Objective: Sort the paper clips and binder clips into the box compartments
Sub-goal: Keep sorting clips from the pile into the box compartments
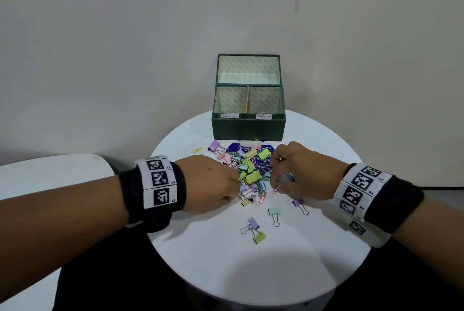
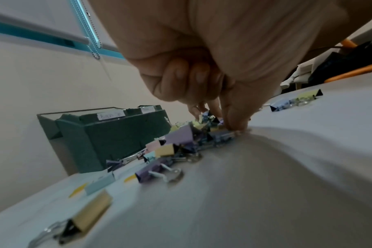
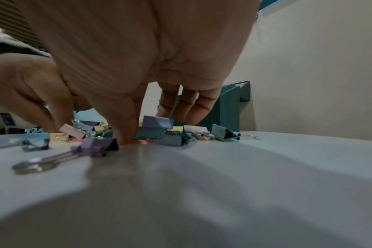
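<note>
A pile of pastel binder clips and coloured paper clips [image 1: 252,172] lies mid-table in front of the green box [image 1: 248,127], which has two labelled front compartments. My left hand [image 1: 234,186] is at the pile's left edge. Its last two fingers are curled into the palm, and thumb and forefingers [image 2: 234,124] pinch down on a clip whose kind I cannot make out. At the right edge my right hand [image 1: 275,182] grips a few paper clips [image 1: 287,177]. Its thumb [image 3: 127,134] presses on a pink paper clip [image 3: 141,141].
Loose binder clips lie nearer me: purple [image 1: 298,201], teal [image 1: 273,211], lilac [image 1: 253,223], green [image 1: 259,237]. A yellow paper clip [image 1: 198,149] sits left of the pile. The box stands against the wall. A second white table [image 1: 50,172] is at the left.
</note>
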{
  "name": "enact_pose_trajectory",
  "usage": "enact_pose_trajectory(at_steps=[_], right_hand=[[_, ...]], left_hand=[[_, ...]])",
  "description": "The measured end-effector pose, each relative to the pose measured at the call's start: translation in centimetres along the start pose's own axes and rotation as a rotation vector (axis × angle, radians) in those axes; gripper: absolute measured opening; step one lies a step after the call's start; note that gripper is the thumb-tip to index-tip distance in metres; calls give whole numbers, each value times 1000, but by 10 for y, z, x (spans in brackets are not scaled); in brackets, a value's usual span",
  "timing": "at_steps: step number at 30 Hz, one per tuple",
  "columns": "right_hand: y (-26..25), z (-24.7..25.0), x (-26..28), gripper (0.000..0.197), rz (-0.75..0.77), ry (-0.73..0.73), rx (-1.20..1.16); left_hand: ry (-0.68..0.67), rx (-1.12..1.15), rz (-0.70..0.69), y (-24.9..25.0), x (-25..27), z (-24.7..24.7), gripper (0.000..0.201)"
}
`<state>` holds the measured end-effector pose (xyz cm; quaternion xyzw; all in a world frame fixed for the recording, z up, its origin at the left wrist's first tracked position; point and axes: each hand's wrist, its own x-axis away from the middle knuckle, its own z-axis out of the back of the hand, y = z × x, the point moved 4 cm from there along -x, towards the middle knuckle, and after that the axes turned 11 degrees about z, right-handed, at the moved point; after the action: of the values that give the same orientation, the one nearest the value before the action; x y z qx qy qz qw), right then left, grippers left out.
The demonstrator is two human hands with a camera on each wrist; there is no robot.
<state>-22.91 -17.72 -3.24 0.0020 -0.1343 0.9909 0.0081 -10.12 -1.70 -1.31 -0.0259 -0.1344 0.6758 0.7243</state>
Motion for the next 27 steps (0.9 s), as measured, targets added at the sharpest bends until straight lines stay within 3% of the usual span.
enact_pose_trajectory(at_steps=[3, 6, 10, 13, 17, 19, 23, 25, 27], right_hand=[[-1, -4, -1, 6, 12, -35, 63], [-2, -5, 0, 7, 4, -43, 69], [-1, 3, 0, 7, 41, 131, -63], [0, 9, 2, 6, 37, 242, -125], [-1, 14, 4, 5, -1, 253, -129], [-1, 16, 3, 5, 2, 252, -114], [1, 19, 2, 5, -16, 308, -95], [3, 19, 2, 6, -45, 325, -102], [8, 22, 2, 9, -72, 334, -131]], left_hand=[[-47, 174, 115, -5, -9, 7, 11], [-60, 583, 315, -26, -25, 22, 8], [-49, 912, 579, -61, -60, 43, 17], [-6, 1250, 704, -76, -90, 49, 20], [146, 1512, 804, -86, -121, 56, 13], [196, 1666, 839, -87, -130, 56, 20], [143, 1957, 754, -85, -135, 55, 40], [150, 1998, 689, -87, -128, 58, 38], [224, 1867, 691, -93, -112, 67, 29]])
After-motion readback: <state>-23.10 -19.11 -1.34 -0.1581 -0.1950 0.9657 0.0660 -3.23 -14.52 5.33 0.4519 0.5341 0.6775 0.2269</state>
